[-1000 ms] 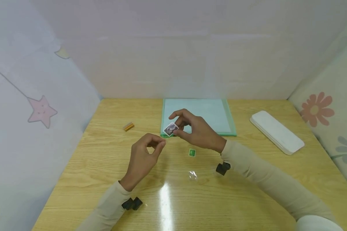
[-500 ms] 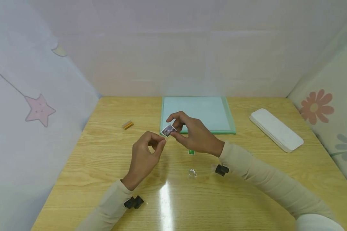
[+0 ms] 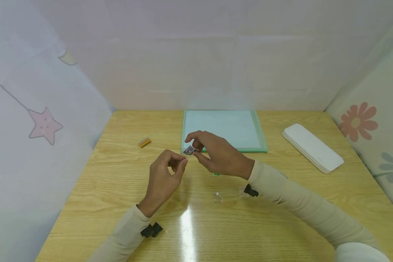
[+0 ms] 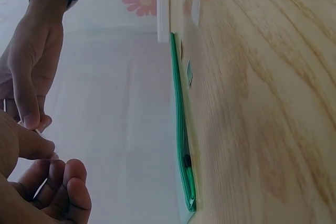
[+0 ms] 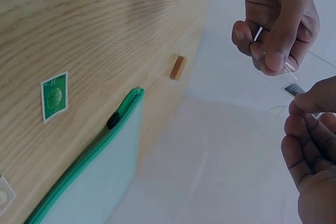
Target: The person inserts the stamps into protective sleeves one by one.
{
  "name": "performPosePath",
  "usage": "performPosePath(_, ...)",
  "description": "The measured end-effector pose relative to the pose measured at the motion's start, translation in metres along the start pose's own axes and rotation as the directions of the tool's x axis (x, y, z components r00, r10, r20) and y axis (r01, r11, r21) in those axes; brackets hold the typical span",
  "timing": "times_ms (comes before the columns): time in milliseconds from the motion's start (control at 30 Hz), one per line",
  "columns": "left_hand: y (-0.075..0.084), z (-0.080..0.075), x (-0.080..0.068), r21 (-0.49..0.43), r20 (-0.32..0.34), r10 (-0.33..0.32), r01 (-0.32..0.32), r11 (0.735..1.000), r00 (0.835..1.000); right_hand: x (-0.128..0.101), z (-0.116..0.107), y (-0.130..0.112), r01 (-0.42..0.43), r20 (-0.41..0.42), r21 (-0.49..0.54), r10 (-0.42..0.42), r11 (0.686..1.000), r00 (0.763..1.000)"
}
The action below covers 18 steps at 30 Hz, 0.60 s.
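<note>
My right hand [image 3: 223, 155] pinches a small dark-pictured stamp [image 3: 189, 150] with a white border between thumb and fingers, above the near left corner of a green-edged zip pouch [image 3: 227, 127]. Just left of it, my left hand [image 3: 163, 179] pinches a thin, clear piece of plastic film [image 5: 287, 66], which shows in the right wrist view at its thumb tip. The stamp is close to that film; whether they touch I cannot tell. On the table lies a green stamp [image 5: 54, 97], mostly hidden under my right hand in the head view.
Nearer me is a clear crinkled plastic piece [image 3: 218, 197]. A small orange-brown block [image 3: 145, 142] lies at the left, and a white oblong case [image 3: 312, 147] at the right. Part of another white-bordered piece [image 5: 5, 195] shows in the right wrist view. Printed walls enclose the table.
My right hand has moved left and slightly down, bringing the stamp nearer the left fingertips and tilting it flatter. It now covers most of the green stamp. My left hand has barely moved.
</note>
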<state>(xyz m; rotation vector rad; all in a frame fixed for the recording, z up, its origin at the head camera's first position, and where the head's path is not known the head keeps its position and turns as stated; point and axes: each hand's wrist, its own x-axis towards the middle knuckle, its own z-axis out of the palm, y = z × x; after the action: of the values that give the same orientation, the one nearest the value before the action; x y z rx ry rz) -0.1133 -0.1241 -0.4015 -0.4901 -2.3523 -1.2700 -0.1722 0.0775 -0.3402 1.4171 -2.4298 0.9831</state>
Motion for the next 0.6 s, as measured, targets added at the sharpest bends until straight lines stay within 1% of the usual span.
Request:
performPosePath(67, -0.0006, 0.0003, -0.0004, -0.002, -0.002, 0.005, -0.005, 1.0, 1.0, 0.0016, -0.0003, -0.0005, 0.037, 0.017, -0.064, -0.036, 0.997, 0.999)
performPosePath(133, -0.001, 0.0005, -0.0008, -0.004, -0.003, 0.006, -0.006, 1.0, 1.0, 0.0029, -0.0005, -0.0002, 0.065, 0.037, -0.107, -0.061, 0.992, 0.997)
performPosePath(233, -0.0021, 0.0006, -0.0015, -0.01, -0.001, 0.008, -0.008, 1.0, 1.0, 0.0033, -0.001, 0.001, 0.109, 0.059, -0.141, -0.102, 0.984, 0.993)
performPosePath(367, -0.0032, 0.0, -0.0023, -0.016, 0.005, 0.0, 0.0, 1.0, 1.0, 0.0021, -0.0018, 0.0021, 0.159, 0.064, -0.149, -0.151, 0.976, 0.986)
performPosePath(467, -0.0036, -0.0002, -0.0022, -0.017, 0.006, -0.004, 0.004, 1.0, 1.0, 0.0017, -0.0028, 0.0023, 0.175, 0.06, -0.157, -0.168, 0.972, 0.984)
performPosePath(600, -0.0029, -0.0004, -0.0004, 0.017, -0.004, 0.03, -0.03, 0.999, 1.0, 0.0049, -0.0041, 0.0024, 0.177, 0.074, -0.163, -0.167, 0.97, 0.983)
